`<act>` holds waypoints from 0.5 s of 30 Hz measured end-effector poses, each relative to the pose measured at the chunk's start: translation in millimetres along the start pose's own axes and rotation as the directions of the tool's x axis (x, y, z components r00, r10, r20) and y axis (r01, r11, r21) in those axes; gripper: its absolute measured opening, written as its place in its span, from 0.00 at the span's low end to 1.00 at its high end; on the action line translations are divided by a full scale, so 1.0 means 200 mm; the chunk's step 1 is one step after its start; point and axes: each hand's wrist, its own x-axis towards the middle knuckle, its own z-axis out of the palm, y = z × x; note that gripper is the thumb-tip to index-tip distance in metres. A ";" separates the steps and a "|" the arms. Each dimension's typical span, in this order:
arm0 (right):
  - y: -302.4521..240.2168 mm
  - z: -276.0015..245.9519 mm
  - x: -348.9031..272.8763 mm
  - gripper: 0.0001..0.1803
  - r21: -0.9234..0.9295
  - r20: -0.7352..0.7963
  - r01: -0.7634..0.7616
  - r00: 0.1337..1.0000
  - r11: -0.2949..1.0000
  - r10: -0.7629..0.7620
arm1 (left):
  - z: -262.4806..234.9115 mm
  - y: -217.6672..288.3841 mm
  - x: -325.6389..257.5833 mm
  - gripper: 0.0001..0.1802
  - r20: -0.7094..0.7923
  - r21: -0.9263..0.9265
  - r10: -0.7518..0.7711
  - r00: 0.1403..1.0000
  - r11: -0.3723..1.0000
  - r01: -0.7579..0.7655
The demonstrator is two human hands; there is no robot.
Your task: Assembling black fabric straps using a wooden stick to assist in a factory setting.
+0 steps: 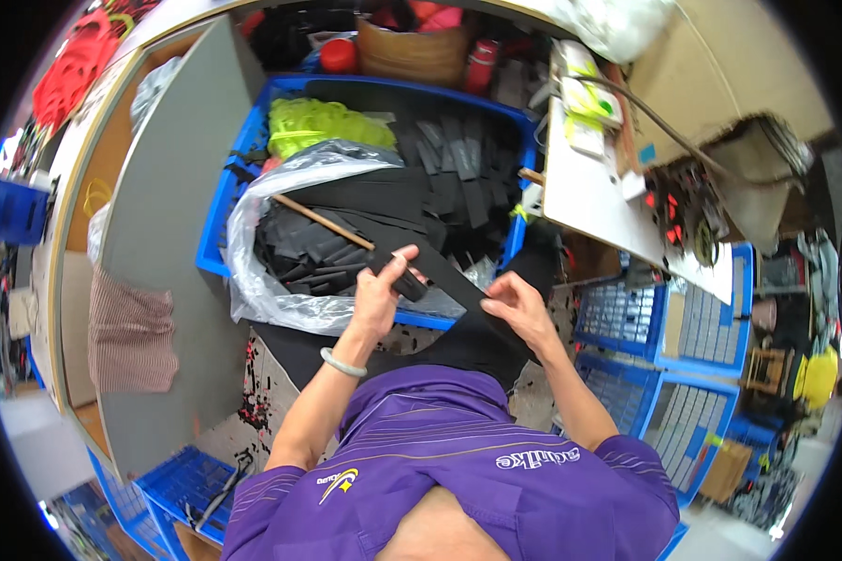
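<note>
Pinching one end of a black strip (453, 279), your right hand (519, 307) is nearly closed, while your left hand (380, 294) curls around a small black piece (410, 284). The strip slants over the blue bin (214, 229), beside the clear bag (244, 251) holding black pieces.

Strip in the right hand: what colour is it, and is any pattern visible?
The strip is plain black, no pattern visible; the head view shows it.
</note>
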 end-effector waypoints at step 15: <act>-0.11 0.44 0.13 0.16 -0.356 -0.165 0.342 0.893 0.870 -0.419 | 0.08 0.05 -0.14 0.16 0.017 0.253 -0.103 0.995 0.963 0.095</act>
